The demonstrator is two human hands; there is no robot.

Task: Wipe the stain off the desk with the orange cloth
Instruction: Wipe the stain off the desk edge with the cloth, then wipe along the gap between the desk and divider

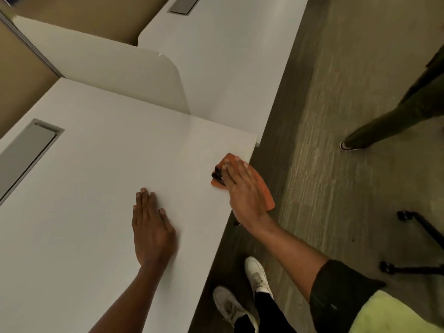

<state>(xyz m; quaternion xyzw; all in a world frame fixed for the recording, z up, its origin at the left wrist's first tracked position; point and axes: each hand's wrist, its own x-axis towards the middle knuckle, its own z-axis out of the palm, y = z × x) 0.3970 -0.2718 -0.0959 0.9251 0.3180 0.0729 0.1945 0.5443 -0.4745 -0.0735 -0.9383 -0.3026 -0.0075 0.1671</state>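
Head view: left hand [151, 227] lay flat, fingers spread, on the bench [84, 212], holding nothing. Right hand [242, 188] pressed open-palmed on the orange cloth [264, 188] over a dark stain [217, 173] at the bench's edge. Risk: overhanging cloth could slip off, smearing the stain.

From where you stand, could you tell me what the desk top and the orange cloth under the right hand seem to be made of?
The desk looks like white laminate or melamine board: a flat, even, matte surface with a thin square edge, though the core is hidden. The orange cloth seems a soft woven or microfibre fabric: it lies flat under the right hand and droops over the desk edge. Its weave is too blurred to confirm.
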